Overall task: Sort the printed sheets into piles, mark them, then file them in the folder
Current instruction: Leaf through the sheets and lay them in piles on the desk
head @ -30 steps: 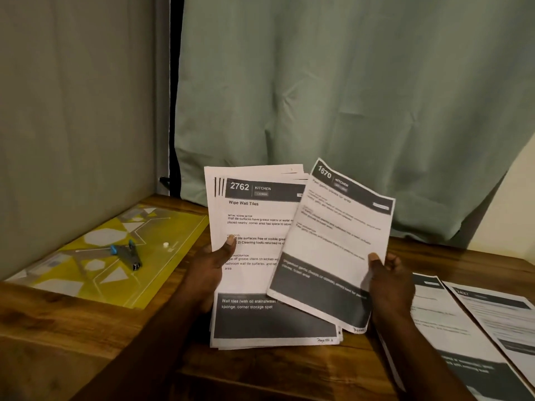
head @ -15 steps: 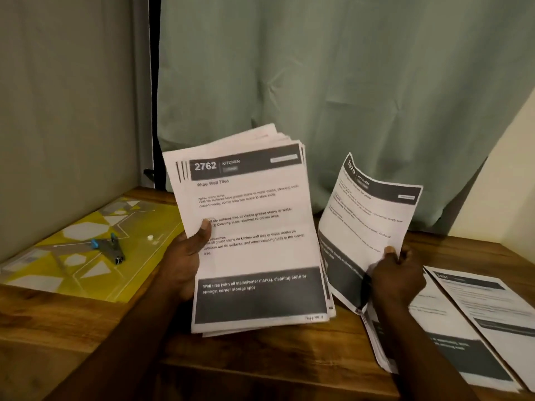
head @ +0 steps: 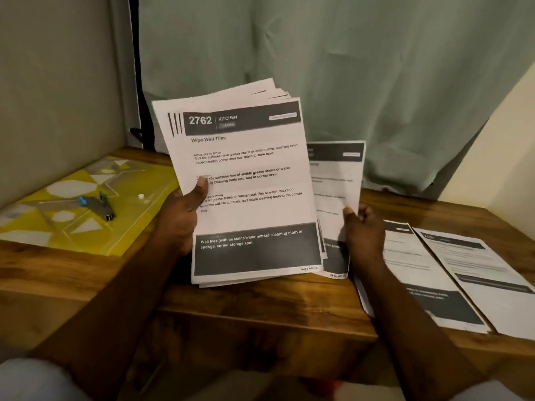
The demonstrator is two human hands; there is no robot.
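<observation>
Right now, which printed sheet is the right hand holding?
The single sheet behind the stack's right edge, pinched by the right hand. The left hand grips the 2762 stack; two sheets lie flat on the table.

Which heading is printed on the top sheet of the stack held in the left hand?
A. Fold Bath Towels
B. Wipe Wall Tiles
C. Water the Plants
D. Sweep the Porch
B: the top sheet of the stack gripped by the left hand reads "Wipe Wall Tiles" under the number 2762 and the word KITCHEN.
</observation>
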